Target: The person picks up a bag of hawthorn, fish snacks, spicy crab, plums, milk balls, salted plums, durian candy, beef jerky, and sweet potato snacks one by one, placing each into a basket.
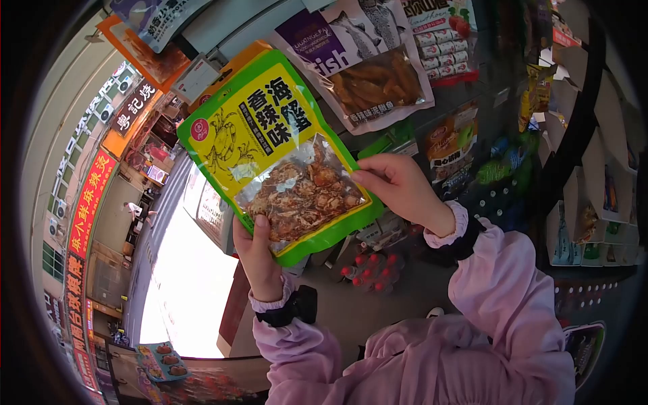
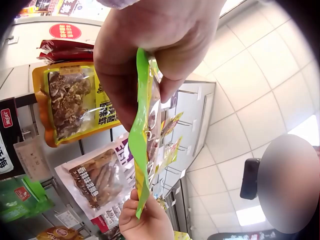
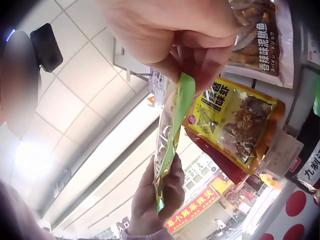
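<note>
A green and yellow snack bag (image 1: 270,155) with a crab drawing and a clear window onto brown crab pieces is held up, tilted, before the shelf display. My left hand (image 1: 258,260) pinches its lower left edge, thumb on the front face. On the right edge, my right hand (image 1: 405,189) grips it between thumb and fingers. In the left wrist view the bag (image 2: 142,135) shows edge-on, with the left hand (image 2: 155,45) close to the camera. The right wrist view shows the bag's green edge (image 3: 175,130) too, with the right hand (image 3: 175,40) around one side.
Behind the bag hang a fish snack bag (image 1: 378,74), a hawthorn pack (image 1: 442,40) and an orange-edged yellow bag (image 2: 75,100). Red-capped bottles (image 1: 374,270) stand low below. To the left lies a bright street with a red shop sign (image 1: 93,196). Shelves (image 1: 607,196) line the right.
</note>
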A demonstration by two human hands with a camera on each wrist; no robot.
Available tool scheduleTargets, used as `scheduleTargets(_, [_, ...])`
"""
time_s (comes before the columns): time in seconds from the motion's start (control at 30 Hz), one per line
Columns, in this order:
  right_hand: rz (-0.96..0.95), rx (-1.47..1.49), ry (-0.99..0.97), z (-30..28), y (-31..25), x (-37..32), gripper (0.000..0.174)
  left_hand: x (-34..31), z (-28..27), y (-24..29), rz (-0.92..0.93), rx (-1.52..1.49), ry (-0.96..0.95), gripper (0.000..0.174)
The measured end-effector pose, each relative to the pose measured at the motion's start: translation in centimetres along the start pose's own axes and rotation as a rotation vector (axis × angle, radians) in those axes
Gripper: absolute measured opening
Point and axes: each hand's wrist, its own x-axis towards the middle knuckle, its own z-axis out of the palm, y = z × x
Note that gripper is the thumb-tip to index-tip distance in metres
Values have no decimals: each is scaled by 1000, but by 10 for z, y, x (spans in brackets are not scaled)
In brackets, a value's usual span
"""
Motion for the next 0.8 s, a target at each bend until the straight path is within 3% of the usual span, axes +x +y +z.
scheduleTargets(0.1, [-92,65,30,4,9,8,16,9,-3,-1,21,8,-12,36])
scheduleTargets(0.3, [-52,-30,-40,-1,-4,17,15,15,0,3,48,-17,19,43])
scheduleTargets(0.4, [6,104,-48,2,0,16,15,14,3,5,55,-69,11,46])
scheduleTargets(0.5, [-186,103,74,9,7,17,16,10,-1,2,115,30,32,41])
scheduleTargets(0.8, [-137,121,56,13,-11,24,18,19,2,13,84,24,25,39])
